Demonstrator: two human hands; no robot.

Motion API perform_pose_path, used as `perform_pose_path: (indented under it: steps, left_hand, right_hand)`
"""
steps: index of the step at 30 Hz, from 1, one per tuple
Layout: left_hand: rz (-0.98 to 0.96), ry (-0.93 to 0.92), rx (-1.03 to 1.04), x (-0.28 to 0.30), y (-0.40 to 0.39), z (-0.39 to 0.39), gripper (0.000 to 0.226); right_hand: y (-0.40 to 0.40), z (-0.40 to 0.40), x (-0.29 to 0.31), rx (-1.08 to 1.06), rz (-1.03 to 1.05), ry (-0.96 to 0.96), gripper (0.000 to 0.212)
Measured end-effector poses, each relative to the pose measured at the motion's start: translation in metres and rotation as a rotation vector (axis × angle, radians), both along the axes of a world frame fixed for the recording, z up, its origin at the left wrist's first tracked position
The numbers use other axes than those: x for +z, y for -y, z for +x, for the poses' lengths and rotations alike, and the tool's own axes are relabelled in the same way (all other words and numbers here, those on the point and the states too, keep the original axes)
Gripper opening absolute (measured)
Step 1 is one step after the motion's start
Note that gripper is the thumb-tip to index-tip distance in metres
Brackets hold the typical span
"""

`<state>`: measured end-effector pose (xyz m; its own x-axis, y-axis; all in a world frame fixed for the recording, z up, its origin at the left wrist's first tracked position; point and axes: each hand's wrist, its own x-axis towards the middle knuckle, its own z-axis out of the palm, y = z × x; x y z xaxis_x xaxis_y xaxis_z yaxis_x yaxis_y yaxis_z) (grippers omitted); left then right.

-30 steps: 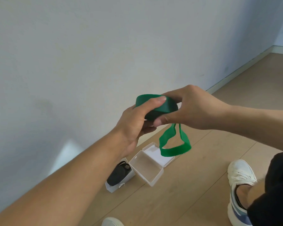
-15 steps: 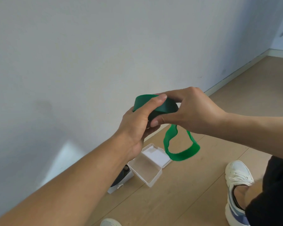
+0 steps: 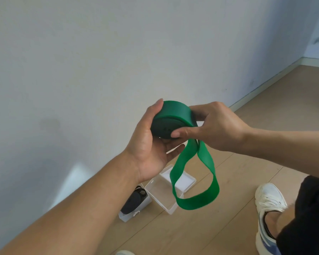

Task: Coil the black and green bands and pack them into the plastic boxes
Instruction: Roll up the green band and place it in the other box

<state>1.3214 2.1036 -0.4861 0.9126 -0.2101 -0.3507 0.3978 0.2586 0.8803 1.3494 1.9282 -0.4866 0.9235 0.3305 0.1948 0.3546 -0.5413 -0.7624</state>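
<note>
We are looking down at a pale wall (image 3: 99, 52) filling the upper and left part of the frame, and a wooden floor (image 3: 247, 153) running across the lower right. Our left forearm is coming up from the lower left corner and our right forearm is reaching in from the right edge, meeting at the centre of the frame.

The green band (image 3: 175, 115) is sitting at the centre, held up in the air well above the floor. Most of it is wound into a thick coil, and a loose loop is hanging down from the coil toward the lower middle of the frame, in front of the boxes.

Our left hand (image 3: 151, 144) is cupping the coil from the left, thumb lying over its top edge and fingers curling beneath it. Our right hand (image 3: 210, 126) is gripping the coil from the right, thumb pressing on its flat face and fingers wrapping behind.

Below the hands, an open clear plastic box (image 3: 162, 196) is resting on the floor with its lid folded back. Just to its left, a second plastic box (image 3: 125, 216) is holding the coiled black band (image 3: 133, 201).

A white shoe (image 3: 269, 201) is showing at the lower right.
</note>
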Motion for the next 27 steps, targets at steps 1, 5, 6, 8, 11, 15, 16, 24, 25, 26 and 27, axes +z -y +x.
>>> perform_pose_path:
  steps: [1,5,6,8,11,15,16,24,25,26,27]
  left_hand:
    - [0.037,-0.018,-0.004,0.001,-0.001,0.000,0.067]
    - [0.352,0.029,0.129,0.004,-0.003,0.000,0.054]
    - [0.449,0.089,0.109,0.003,-0.001,-0.003,0.057]
    - [0.570,0.180,0.062,-0.003,0.006,-0.008,0.061]
    - [0.600,0.232,0.089,-0.010,0.012,-0.011,0.044]
    - [0.370,0.134,0.020,-0.003,0.010,-0.007,0.035]
    - [0.320,0.129,0.006,-0.001,0.009,-0.007,0.031]
    - [0.026,0.121,0.042,0.007,0.000,-0.011,0.054]
    - [-0.011,0.118,0.055,0.008,-0.002,-0.011,0.053]
    - [-0.032,0.112,0.068,0.009,-0.004,-0.010,0.054]
    - [-0.034,0.107,0.074,0.009,-0.006,-0.010,0.056]
  right_hand:
    - [0.000,0.001,0.000,-0.018,-0.014,0.015,0.041]
    - [0.004,0.002,0.007,-0.091,-0.233,0.078,0.043]
    - [0.003,0.000,0.008,-0.088,-0.304,0.104,0.042]
    - [0.000,-0.005,0.007,-0.069,-0.450,0.199,0.042]
    - [-0.005,-0.012,0.003,-0.064,-0.509,0.307,0.053]
    - [-0.006,-0.015,0.011,0.017,-0.082,0.147,0.046]
    - [-0.005,-0.015,0.013,0.057,-0.029,0.132,0.051]
    - [0.003,-0.007,0.014,0.210,0.126,0.140,0.053]
    - [0.005,-0.006,0.013,0.200,0.114,0.137,0.056]
    - [0.007,-0.003,0.012,0.187,0.112,0.127,0.058]
    - [0.008,-0.001,0.011,0.169,0.119,0.112,0.058]
